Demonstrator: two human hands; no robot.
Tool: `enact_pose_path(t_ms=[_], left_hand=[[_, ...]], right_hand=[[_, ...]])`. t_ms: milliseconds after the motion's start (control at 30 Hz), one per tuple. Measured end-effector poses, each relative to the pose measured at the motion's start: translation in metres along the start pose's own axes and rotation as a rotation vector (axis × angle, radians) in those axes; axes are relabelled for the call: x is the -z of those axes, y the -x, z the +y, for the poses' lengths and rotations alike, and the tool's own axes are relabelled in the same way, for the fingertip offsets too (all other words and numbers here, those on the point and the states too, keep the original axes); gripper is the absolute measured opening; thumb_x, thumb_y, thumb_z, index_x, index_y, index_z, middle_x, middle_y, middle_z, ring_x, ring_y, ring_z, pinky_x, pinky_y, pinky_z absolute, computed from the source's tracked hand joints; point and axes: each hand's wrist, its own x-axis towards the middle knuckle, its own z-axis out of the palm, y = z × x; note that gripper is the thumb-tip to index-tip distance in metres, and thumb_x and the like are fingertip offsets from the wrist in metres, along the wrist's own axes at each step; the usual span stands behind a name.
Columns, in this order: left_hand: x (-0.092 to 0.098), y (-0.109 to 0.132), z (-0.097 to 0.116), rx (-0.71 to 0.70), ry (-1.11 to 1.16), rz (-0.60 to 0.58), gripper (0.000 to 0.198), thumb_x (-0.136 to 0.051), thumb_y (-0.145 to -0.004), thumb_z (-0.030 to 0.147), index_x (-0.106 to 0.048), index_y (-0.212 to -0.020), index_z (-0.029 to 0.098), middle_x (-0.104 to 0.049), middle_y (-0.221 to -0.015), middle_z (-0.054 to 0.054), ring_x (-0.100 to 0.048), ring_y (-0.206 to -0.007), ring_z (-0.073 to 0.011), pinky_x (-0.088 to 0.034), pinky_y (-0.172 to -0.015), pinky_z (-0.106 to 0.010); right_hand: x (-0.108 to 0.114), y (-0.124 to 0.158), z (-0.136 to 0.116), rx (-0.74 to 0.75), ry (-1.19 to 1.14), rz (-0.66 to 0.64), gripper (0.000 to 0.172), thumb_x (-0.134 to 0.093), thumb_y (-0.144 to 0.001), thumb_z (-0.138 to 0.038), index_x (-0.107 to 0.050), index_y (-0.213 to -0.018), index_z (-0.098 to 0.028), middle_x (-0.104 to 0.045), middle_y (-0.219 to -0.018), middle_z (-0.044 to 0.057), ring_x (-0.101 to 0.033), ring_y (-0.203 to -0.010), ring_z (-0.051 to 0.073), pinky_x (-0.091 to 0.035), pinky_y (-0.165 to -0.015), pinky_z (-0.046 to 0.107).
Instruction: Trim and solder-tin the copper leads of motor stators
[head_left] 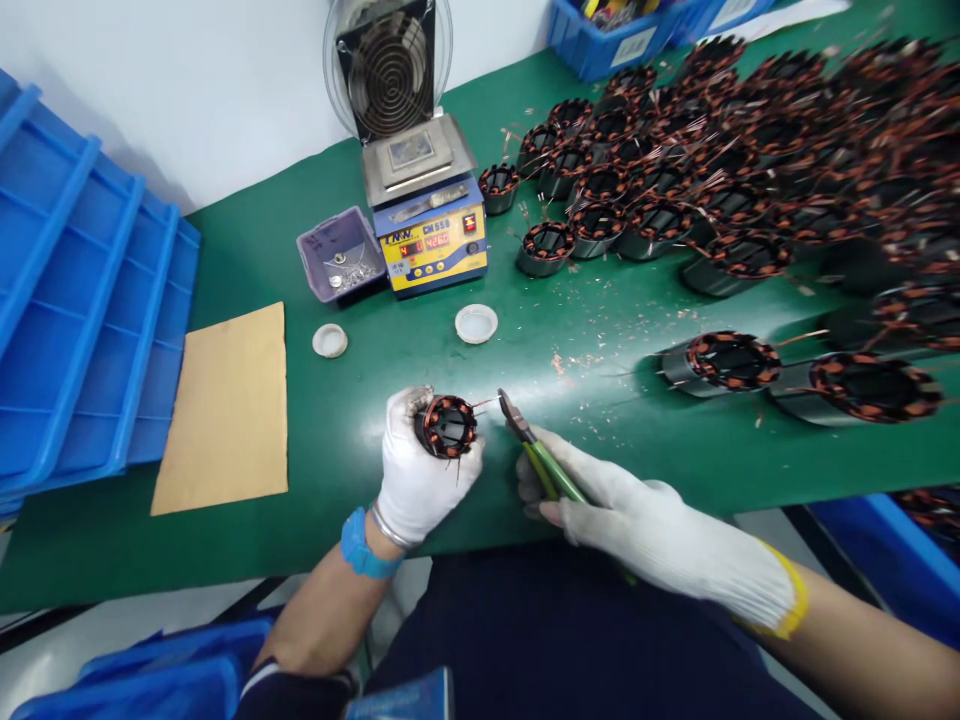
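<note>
My left hand (420, 480), in a white glove, is wrapped round a motor stator (448, 427) with copper windings. Its open top faces me, and a thin copper wire sticks out to the right. In my white-gloved right hand (622, 505) are green-handled cutting pliers (541, 452), held by the handles. The pliers' tip lies close to the end of that wire; whether the two touch I cannot tell. Just beyond my hands, a white round lid (476, 324) and a smaller white cap (330, 341) lie on the green table (360, 385).
Many stators (652, 225) crowd the right side, and two (720, 362) lie nearer. A yellow-blue solder pot unit (431, 235) with a fan (390, 65) stands behind, beside a purple tray (341, 255). Cardboard (232, 410) and stacked blue crates (82, 290) are left. Wire scraps (585, 362) litter the table.
</note>
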Motion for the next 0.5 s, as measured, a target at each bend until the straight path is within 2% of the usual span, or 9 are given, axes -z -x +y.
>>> enact_pose_path(t_ms=[167, 300, 500], left_hand=[[0.002, 0.000, -0.001, -0.028, -0.035, -0.027, 0.066, -0.087, -0.085, 0.038, -0.053, -0.139, 0.022, -0.068, -0.124, -0.012, -0.078, -0.111, -0.0299, -0.067, -0.098, -0.046], [0.003, -0.001, 0.000, -0.021, -0.016, -0.040, 0.063, -0.085, -0.086, 0.036, -0.053, -0.138, 0.022, -0.068, -0.124, -0.011, -0.078, -0.109, -0.0289, -0.067, -0.097, -0.045], [0.004, -0.001, 0.000, -0.035, -0.060, -0.063, 0.067, -0.086, -0.081, 0.033, -0.051, -0.138, 0.024, -0.068, -0.125, -0.011, -0.077, -0.112, -0.0303, -0.067, -0.099, -0.048]], right_hand=[[0.001, 0.000, -0.005, -0.013, 0.113, 0.013, 0.092, -0.054, -0.094, -0.052, -0.037, -0.181, -0.027, -0.081, -0.130, 0.012, -0.080, -0.101, 0.034, -0.065, -0.096, 0.053], [0.001, 0.001, -0.003, 0.015, 0.171, 0.066, 0.088, -0.052, -0.095, -0.054, -0.043, -0.178, -0.028, -0.081, -0.135, 0.012, -0.080, -0.113, 0.039, -0.063, -0.106, 0.059], [0.004, 0.001, 0.005, 0.069, 0.199, 0.103, 0.089, -0.051, -0.097, -0.057, -0.042, -0.179, -0.023, -0.083, -0.130, 0.013, -0.082, -0.110, 0.037, -0.065, -0.105, 0.053]])
